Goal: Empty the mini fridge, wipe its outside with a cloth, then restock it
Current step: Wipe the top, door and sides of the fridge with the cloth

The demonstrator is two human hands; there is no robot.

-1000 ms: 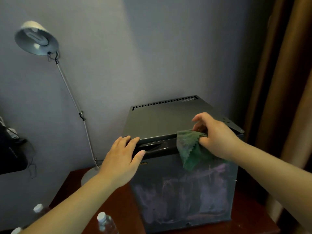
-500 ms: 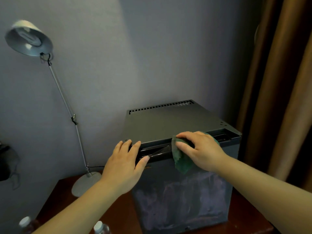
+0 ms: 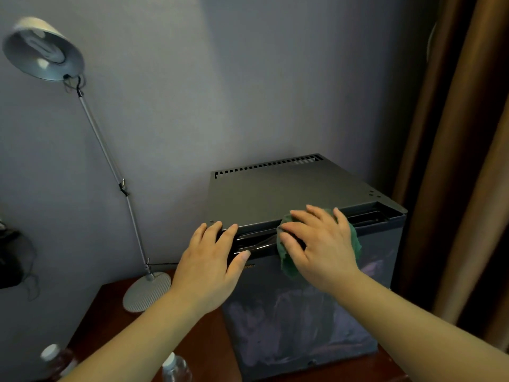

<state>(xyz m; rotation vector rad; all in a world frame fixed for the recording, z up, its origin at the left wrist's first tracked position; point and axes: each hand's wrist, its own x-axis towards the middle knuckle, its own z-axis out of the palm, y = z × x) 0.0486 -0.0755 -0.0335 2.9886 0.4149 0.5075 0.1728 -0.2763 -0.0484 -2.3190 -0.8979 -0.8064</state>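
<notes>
Here, the boxy mini fridge [image 3: 289, 188] stands on a reddish-brown wooden table [image 3: 110, 312] against the wall. Its flat top is matte dark metal with a row of slots at the back, and its glossy door is streaked with smears. The left hand [image 3: 209, 260] lies flat on the front left corner, fingers straight, holding nothing. The right hand [image 3: 322, 249] presses a crumpled green cloth [image 3: 287, 263] against the door's upper edge with its fingers spread and nearly straight. A slim-stemmed metal lamp [image 3: 147, 292] with a round base stands just beside the fridge.
</notes>
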